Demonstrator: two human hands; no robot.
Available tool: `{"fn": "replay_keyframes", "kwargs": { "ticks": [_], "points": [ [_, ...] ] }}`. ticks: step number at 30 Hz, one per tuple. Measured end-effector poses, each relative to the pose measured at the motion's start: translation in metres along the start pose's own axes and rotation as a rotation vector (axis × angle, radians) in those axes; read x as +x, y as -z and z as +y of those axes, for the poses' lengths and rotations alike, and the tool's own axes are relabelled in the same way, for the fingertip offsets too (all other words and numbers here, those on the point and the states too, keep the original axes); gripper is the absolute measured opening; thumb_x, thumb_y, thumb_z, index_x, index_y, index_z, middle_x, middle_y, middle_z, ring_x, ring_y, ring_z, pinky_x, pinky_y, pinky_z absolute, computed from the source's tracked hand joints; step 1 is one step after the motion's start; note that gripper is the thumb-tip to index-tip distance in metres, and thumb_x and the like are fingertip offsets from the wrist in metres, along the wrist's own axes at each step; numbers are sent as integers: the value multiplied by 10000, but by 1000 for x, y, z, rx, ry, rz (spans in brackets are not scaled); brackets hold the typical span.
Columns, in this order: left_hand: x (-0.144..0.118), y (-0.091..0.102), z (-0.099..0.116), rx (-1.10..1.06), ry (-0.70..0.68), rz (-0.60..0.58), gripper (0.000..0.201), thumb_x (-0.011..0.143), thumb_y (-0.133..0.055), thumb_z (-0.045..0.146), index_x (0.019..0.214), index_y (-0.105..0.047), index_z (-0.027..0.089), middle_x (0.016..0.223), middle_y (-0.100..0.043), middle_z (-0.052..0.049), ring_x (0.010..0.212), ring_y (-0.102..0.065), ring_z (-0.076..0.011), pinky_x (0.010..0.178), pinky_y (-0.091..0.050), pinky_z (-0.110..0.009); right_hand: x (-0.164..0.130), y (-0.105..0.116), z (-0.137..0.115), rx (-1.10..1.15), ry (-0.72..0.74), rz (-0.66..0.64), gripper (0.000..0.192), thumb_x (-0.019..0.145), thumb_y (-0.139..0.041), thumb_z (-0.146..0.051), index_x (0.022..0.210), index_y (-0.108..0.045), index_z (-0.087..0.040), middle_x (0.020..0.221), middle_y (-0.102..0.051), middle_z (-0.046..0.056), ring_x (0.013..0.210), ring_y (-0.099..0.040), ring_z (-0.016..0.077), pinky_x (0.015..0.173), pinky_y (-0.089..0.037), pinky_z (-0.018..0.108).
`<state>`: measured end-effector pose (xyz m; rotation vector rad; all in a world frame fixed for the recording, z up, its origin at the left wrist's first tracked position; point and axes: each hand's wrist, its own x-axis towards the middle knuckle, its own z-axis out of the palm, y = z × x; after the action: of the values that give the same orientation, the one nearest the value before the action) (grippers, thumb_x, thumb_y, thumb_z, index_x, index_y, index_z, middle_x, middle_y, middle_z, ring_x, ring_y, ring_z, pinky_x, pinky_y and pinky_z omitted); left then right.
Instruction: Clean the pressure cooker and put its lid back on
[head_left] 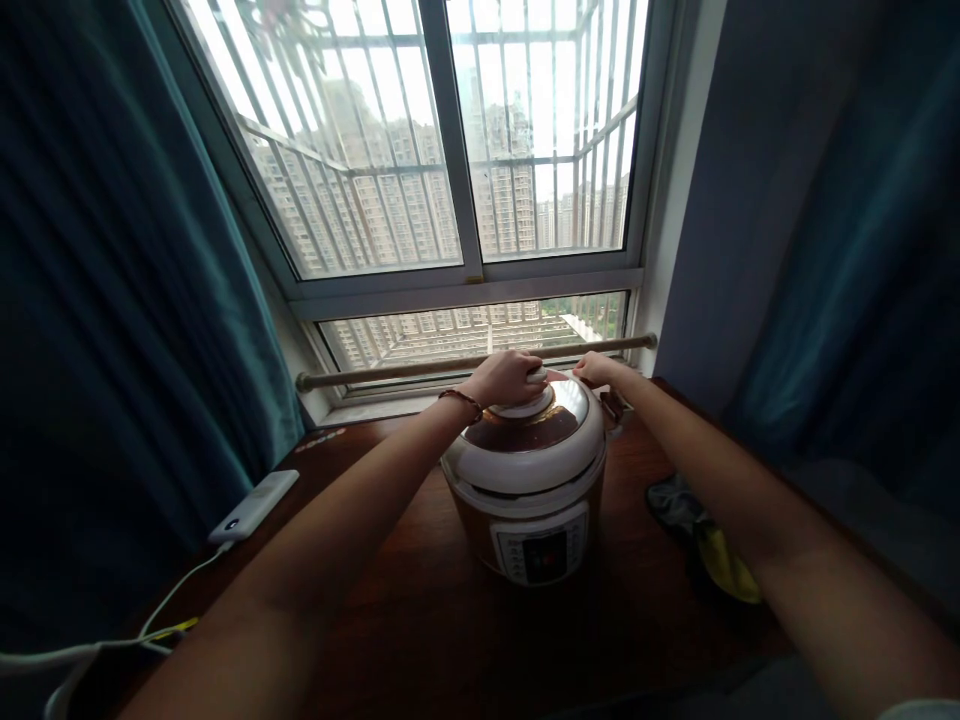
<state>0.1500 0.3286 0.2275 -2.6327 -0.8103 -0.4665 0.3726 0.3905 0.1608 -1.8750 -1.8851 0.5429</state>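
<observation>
Cooker [529, 508] sits on the table [405, 575], control panel [544, 552] facing near. Left hand [508, 379] closed on the lid handle [537, 376]; lid [517, 437] directly under that grip, round, no long axis, dark gap along near edge. Right hand [598, 370] curled at far right rim; contact unclear. Left hand nearer lid centre.

This looks like a high-rise home: a teal curtain [150, 260] hangs at nine o'clock, a window [455, 150] at twelve faces apartment towers [504, 195], and an electric cooker [531, 480] stands at six.
</observation>
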Motion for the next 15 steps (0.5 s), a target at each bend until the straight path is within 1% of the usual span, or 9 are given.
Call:
{"fn": "replay_keyframes", "kwargs": {
  "ticks": [4, 7, 9, 12, 15],
  "points": [
    [0, -3, -2, -28, -24, 3, 326, 754, -445, 457, 725, -598, 170, 765, -622, -67, 645, -550, -155, 568, -368, -249, -4, 1, 2, -58, -17, -2, 217, 789, -513, -211, 685, -655, -85, 484, -521, 9, 450, -458, 78, 488, -358, 181],
    [1, -7, -4, -40, -23, 11, 328, 755, -446, 462, 732, -596, 171, 766, -619, -64, 663, -552, -158, 586, -372, -251, -5, 0, 2, -128, -1, 25, 233, 786, -513, -213, 669, -666, -81, 547, -577, 45, 525, -509, 105, 527, -363, 192],
    [1, -8, -6, -54, -32, 13, 328, 758, -445, 464, 743, -594, 173, 775, -618, -64, 680, -555, -159, 599, -375, -251, -4, 0, 0, -172, 22, 44, 211, 759, -537, -205, 658, -674, -80, 594, -608, 68, 597, -537, 131, 550, -358, 196],
    [2, -9, -8, -65, -56, -8, 346, 762, -438, 480, 761, -595, 172, 778, -617, -66, 680, -556, -159, 602, -376, -252, -1, -2, -4, -190, 76, 42, 167, 723, -571, -220, 707, -694, -108, 670, -643, 50, 660, -545, 136, 557, -347, 185],
    [2, -8, -7, -37, -46, -27, 367, 768, -427, 488, 777, -601, 165, 792, -616, -77, 685, -563, -168, 603, -380, -260, 0, -7, -6, -170, 114, 35, 215, 755, -532, -257, 756, -704, -130, 690, -651, 19, 635, -533, 115, 527, -332, 174]
  ]
}}
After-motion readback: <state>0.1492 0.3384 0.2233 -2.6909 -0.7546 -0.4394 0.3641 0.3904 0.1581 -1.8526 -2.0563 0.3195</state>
